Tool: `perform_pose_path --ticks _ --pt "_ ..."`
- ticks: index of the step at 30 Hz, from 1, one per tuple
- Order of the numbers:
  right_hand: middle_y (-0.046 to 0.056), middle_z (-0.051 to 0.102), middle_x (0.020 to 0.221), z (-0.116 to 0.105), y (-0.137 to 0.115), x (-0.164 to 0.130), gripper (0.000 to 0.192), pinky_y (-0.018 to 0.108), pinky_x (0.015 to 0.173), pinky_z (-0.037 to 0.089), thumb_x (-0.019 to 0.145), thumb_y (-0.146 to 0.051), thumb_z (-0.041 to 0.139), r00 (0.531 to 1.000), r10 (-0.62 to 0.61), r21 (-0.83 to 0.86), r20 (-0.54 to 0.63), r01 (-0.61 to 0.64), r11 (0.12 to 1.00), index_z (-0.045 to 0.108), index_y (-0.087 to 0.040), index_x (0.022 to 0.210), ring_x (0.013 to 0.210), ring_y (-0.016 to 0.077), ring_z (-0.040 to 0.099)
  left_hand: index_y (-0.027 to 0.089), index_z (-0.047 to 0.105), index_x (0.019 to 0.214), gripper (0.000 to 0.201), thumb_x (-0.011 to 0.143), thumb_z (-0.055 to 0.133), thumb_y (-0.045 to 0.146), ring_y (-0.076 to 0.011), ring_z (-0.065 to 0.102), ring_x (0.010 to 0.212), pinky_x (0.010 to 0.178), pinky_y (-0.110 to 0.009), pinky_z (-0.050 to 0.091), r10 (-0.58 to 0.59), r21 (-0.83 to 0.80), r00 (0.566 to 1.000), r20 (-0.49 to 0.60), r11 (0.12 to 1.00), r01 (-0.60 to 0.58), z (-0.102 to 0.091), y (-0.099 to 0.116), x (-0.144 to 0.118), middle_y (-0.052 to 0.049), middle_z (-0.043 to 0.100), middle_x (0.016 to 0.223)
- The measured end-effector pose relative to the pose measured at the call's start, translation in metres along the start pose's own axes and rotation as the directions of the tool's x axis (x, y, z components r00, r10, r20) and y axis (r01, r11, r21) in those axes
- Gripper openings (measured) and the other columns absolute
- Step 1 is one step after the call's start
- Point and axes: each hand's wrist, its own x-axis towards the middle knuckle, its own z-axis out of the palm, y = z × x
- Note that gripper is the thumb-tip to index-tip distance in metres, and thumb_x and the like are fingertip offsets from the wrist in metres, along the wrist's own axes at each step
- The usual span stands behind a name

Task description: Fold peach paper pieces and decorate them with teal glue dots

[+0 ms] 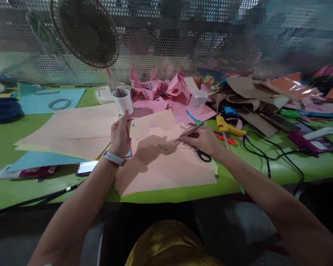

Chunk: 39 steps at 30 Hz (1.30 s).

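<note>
Golden fabric (166,240) lies closest, below the green table (280,175). Over stacked peach sheets (166,171), the left hand (120,135) pinches a raised pale paper strip (152,124) bearing a blue square; the right hand (202,140), apart from it, grips a slim tool (196,128) near a row of blue pieces (164,149). Black-handled scissors (204,156) and a yellow glue gun (230,127) lie rightward.

1 view: head-worn cam, facing fwd & down across green table (2,146); L hand (120,135) & R hand (201,139) nr, mesh wall (161,44) far.
</note>
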Motion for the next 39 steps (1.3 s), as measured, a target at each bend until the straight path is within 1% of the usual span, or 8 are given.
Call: perform_pose_path --ticks 4,7,10,13,17,23,32,39 --pt "0.004 0.07 0.068 -0.002 -0.002 0.0 0.031 0.027 0.053 0.049 0.066 -0.047 0.084 1.0 -0.011 0.079 0.026 0.008 0.997 0.074 -0.018 0.072 0.06 0.015 0.062 0.021 0.054 0.056 0.037 0.083 0.067 0.042 -0.0097 0.056 0.046 0.044 -0.023 0.039 0.019 0.011 1.0 0.018 1.0 -0.019 0.0 -0.001 0.001 0.004 0.051 0.049" --pt "0.003 0.07 0.065 0.006 0.003 0.003 0.031 0.025 0.051 0.05 0.066 -0.046 0.084 0.996 0.088 0.23 0.012 -0.088 0.969 0.074 -0.018 0.074 0.056 0.0132 0.062 0.02 0.055 0.056 0.036 0.085 0.065 0.038 -0.0091 0.054 0.045 0.044 -0.023 0.04 0.006 0.004 1.0 -0.009 1.0 -0.006 0.002 0.0 0.0 0.003 0.053 0.05" --pt "0.003 0.073 0.067 0.021 0.009 0.005 0.034 0.026 0.054 0.055 0.061 -0.046 0.087 0.979 0.201 0.41 0.04 -0.2 0.89 0.074 -0.018 0.077 0.058 0.0143 0.067 0.019 0.055 0.054 0.037 0.087 0.064 0.035 -0.0077 0.052 0.043 0.044 -0.021 0.038 -0.002 -0.006 1.0 -0.028 1.0 0.002 0.006 0.002 -0.003 0.004 0.051 0.048" --pt "0.002 0.073 0.065 0.033 0.012 0.006 0.036 0.024 0.053 0.056 0.058 -0.045 0.089 0.965 0.256 0.496 0.051 -0.247 0.832 0.074 -0.018 0.075 0.058 0.0142 0.068 0.018 0.057 0.054 0.037 0.087 0.064 0.035 -0.0079 0.053 0.044 0.043 -0.02 0.036 -0.005 -0.013 0.999 -0.041 1.0 0.004 0.007 0.002 -0.004 0.003 0.052 0.048" --pt "0.002 0.074 0.065 0.038 0.016 0.008 0.034 0.022 0.049 0.053 0.058 -0.045 0.088 0.974 0.226 0.505 0.011 -0.2 0.839 0.075 -0.019 0.074 0.055 0.0133 0.068 0.017 0.06 0.056 0.035 0.086 0.066 0.035 -0.0076 0.053 0.044 0.041 -0.02 0.034 -0.001 -0.013 0.999 -0.034 1.0 0.001 0.005 0.0 -0.002 0.003 0.055 0.048" --pt "0.001 0.072 0.061 0.037 0.022 0.009 0.032 0.021 0.046 0.051 0.061 -0.047 0.087 0.986 0.161 0.478 -0.032 -0.126 0.869 0.074 -0.019 0.071 0.052 0.0121 0.066 0.017 0.061 0.055 0.035 0.085 0.066 0.034 -0.0085 0.056 0.048 0.045 -0.019 0.039 0.006 -0.02 1.0 -0.029 1.0 -0.007 0.003 -0.004 0.0 0.002 0.056 0.05" --pt "0.001 0.073 0.064 0.039 0.024 0.01 0.033 0.02 0.05 0.055 0.059 -0.047 0.088 0.984 0.178 0.507 0.004 -0.155 0.848 0.075 -0.02 0.072 0.057 0.0117 0.068 0.018 0.06 0.055 0.033 0.082 0.068 0.036 -0.0075 0.054 0.045 0.043 -0.02 0.037 0.016 0.006 1.0 -0.02 1.0 -0.016 0.002 -0.007 0.002 0.003 0.056 0.05" --pt "0.001 0.073 0.065 0.041 0.027 0.008 0.029 0.02 0.05 0.053 0.063 -0.045 0.087 0.993 0.115 0.492 -0.026 -0.088 0.866 0.075 -0.021 0.073 0.057 0.0122 0.068 0.019 0.059 0.054 0.035 0.079 0.071 0.041 -0.0086 0.055 0.047 0.044 -0.019 0.04 0.008 0.022 1.0 -0.003 1.0 -0.008 0.002 -0.008 0.002 0.004 0.05 0.046"
